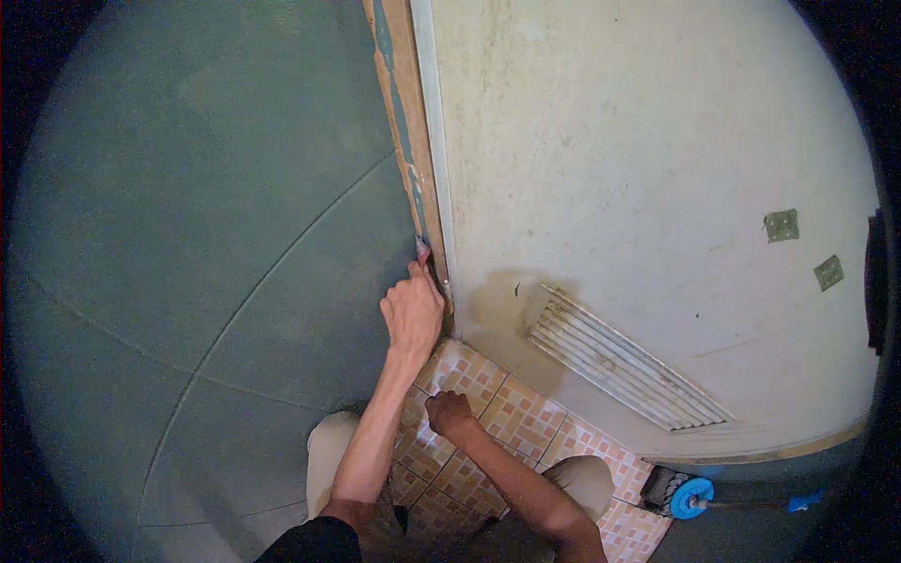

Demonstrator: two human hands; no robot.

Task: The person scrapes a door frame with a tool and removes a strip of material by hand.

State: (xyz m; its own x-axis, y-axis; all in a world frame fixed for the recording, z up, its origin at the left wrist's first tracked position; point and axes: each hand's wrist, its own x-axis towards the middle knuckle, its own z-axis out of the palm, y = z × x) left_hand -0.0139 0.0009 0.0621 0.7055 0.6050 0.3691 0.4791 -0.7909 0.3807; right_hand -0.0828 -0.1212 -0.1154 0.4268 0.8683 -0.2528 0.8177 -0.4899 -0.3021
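My left hand [413, 310] reaches up to the door frame with its fingers wrapped round a small pale-tipped, reddish tool [422, 251], most of it hidden by the fingers. Its tip touches the narrow wooden frame strip [429, 178], where bare brown wood shows beside uneven patches of blue-grey paint. Lower down, my right hand [450, 414] is curled into a fist above the tiled floor; whether anything is inside it is hidden. The green wall [235, 188] lies left of the strip, and the off-white door [610, 141] stands right of it.
A slatted vent [624, 357] is set low in the door, and two green patches [781, 225] stick to it. Patterned orange tiles [521, 413] cover the floor between my knees. By the door's lower right lies a dark wheel with a blue disc [690, 498].
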